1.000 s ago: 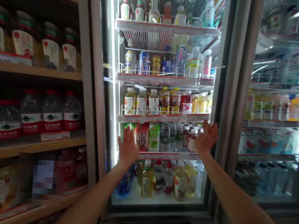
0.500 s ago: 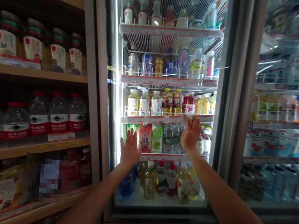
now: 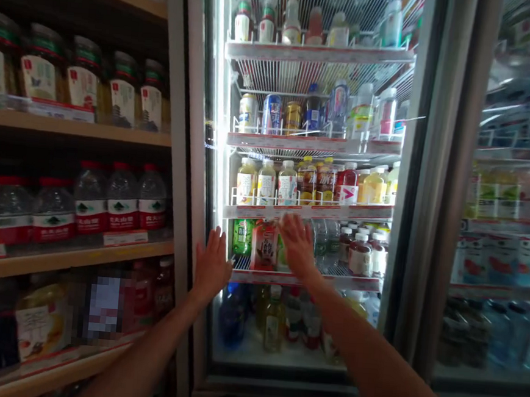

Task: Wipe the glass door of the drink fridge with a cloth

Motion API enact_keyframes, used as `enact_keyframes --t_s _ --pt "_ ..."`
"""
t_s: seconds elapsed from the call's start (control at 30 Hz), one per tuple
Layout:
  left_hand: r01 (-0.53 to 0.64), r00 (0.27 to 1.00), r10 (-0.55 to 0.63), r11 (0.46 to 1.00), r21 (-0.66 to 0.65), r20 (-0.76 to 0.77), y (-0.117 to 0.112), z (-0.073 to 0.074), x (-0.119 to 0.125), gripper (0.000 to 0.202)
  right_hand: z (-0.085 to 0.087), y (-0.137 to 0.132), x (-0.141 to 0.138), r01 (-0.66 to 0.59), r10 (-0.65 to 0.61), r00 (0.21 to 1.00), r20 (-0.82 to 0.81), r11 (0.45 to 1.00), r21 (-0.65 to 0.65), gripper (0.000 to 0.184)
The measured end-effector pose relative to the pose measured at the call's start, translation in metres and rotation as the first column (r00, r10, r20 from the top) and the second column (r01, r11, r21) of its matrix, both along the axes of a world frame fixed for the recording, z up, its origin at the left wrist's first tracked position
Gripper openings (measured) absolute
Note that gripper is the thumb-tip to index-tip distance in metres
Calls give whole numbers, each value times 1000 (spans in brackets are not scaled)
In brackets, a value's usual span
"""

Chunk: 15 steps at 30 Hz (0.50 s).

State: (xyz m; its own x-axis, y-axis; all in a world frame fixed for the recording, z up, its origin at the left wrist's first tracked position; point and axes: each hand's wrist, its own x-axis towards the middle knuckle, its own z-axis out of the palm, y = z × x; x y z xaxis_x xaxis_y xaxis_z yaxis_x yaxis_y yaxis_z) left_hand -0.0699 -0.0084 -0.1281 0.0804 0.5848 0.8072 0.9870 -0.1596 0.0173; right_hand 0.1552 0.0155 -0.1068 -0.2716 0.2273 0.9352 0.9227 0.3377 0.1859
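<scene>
I face a lit drinks cooler (image 3: 204, 157) with wire shelves of bottles and cans. My left hand (image 3: 212, 265) is open, fingers spread, flat against the cooler's left edge at the level of the fourth shelf (image 3: 304, 280). My right hand (image 3: 297, 245) is open too, palm forward, reaching in front of the green and pink drink cartons (image 3: 264, 244) and water bottles on that shelf. It holds nothing. The arm hides the bottles just below.
Wooden shelves (image 3: 58, 259) on the left carry large water jugs (image 3: 122, 202) and jars (image 3: 81, 80). A second cooler with a glass door (image 3: 508, 199) stands to the right behind a grey frame (image 3: 436, 175). Bottles fill the bottom shelf (image 3: 273, 327).
My right hand has swept left from the cooler's right edge to the cartons near the middle. The left hand shifted slightly left, onto the frame. The view has panned left a little.
</scene>
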Motion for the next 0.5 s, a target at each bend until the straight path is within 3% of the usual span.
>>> enact_keyframes --t_s 0.1,0.17,0.23,0.37,0.43,0.5 --pt "19 1000 -19 999 -29 13 1 1 -3 62 27 7 0 72 -64 953 -297 997 17 56" --pt "21 999 -21 1000 -2 43 1 2 -4 61 30 9 -24 25 -25 969 -248 1000 -4 57" --pt "19 998 -22 999 42 59 1 2 -8 61 16 7 -59 -71 68 997 -46 996 -59 57" --pt "-9 996 0 995 101 92 0 1 -27 61 -29 1 -116 -185 223 937 267 969 -161 47" --pt "-14 996 5 995 104 94 0 -1 -36 63 -44 -2 -115 -190 232 918 323 969 -156 46" --pt "-15 996 5 995 103 91 0 -6 -38 66 -48 -4 -90 -155 185 934 306 981 -119 50"
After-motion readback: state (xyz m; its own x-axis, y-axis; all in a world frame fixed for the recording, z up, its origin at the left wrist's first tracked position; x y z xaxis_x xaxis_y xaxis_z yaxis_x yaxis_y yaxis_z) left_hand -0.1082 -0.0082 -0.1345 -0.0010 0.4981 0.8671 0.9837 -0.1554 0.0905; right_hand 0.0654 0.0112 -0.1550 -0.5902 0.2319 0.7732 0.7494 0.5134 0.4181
